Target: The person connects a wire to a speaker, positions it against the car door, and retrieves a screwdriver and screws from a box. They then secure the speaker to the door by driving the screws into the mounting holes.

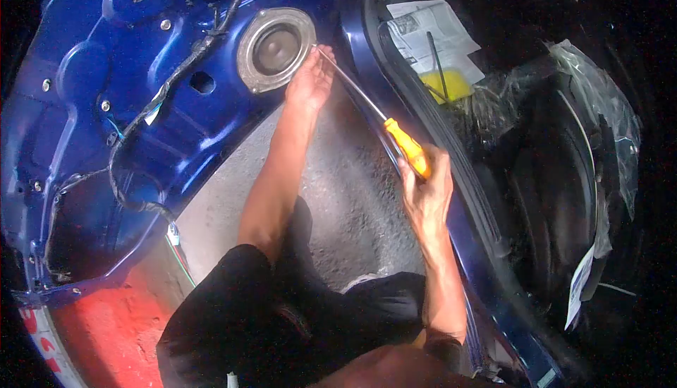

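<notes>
A round grey speaker sits against the blue door panel. My left hand is at the speaker's right edge, its fingers bent together beside the screwdriver's tip; what they pinch, if anything, is too small to make out. The screwdriver has a yellow handle and a long metal shaft, which slants up and left to the speaker's rim. My right hand is wrapped round the end of that handle.
A wiring harness runs down the door panel. Right of the door opening are papers, a yellow object and clear plastic sheeting. Grey floor shows between door and sill, and a red surface lies lower left.
</notes>
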